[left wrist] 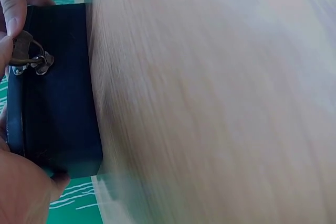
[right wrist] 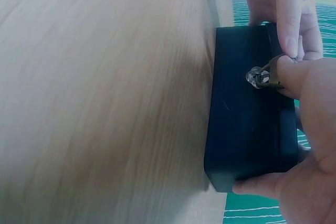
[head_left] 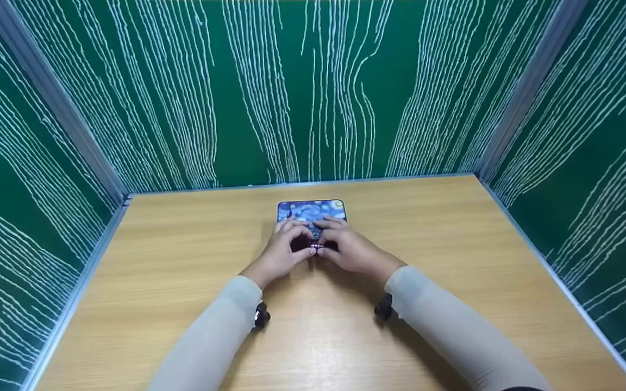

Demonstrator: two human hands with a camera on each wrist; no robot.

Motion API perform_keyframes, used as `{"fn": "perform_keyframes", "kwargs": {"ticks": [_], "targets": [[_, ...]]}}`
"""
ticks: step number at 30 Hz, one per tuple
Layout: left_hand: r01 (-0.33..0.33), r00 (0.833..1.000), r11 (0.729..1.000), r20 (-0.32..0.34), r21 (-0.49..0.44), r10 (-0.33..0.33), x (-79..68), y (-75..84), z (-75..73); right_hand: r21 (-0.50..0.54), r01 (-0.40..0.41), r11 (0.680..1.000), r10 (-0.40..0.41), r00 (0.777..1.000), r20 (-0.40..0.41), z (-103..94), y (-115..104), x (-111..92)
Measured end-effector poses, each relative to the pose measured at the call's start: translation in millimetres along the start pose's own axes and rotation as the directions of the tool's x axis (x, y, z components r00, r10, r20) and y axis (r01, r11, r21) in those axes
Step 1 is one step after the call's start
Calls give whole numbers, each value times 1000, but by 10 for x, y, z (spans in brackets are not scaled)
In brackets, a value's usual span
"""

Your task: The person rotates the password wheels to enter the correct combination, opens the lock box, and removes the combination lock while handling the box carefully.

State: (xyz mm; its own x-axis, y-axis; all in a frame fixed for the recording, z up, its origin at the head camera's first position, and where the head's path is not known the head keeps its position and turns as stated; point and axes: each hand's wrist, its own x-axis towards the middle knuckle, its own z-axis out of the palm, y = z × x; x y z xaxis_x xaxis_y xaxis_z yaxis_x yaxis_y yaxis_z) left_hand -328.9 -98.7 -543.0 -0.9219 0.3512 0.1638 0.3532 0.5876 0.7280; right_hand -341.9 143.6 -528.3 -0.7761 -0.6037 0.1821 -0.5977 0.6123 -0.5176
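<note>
A dark box [right wrist: 247,124] stands on the wooden tabletop [head_left: 171,271], about midway between the side edges and nearer the far one, with a strip of wood between it and the green back wall [head_left: 248,108]. Its blue painted lid [head_left: 313,209] has rounded corners. The left hand [head_left: 283,248] and right hand [head_left: 355,251] are bent round the box from both sides, fingers on its lid and ends, their thumb tips pinching the small padlock [right wrist: 275,72] at its front; the gap between the thumbs is narrow. The padlock's shackle passes through a metal hasp [left wrist: 44,64] on the dark front. Wide stretches of wood lie left and right, reaching the metal edging [head_left: 68,315], and more room opens in front, between the sleeved forearms [head_left: 204,331].
</note>
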Motion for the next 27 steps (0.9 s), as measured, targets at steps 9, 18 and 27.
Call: {"fn": "perform_keyframes", "kwargs": {"ticks": [9,18,27], "targets": [[-3,1000,1000,0,-7,3,-3,3,0,-5,38,999,-38,999,-12,9,14,18],[-1,1000,1000,8,13,1,2,8,0,5,20,1000,-20,1000,-7,7,10,11],[1,1000,1000,5,13,-1,-21,27,-17,10,12,1000,-12,1000,-2,2,1,-1]]}}
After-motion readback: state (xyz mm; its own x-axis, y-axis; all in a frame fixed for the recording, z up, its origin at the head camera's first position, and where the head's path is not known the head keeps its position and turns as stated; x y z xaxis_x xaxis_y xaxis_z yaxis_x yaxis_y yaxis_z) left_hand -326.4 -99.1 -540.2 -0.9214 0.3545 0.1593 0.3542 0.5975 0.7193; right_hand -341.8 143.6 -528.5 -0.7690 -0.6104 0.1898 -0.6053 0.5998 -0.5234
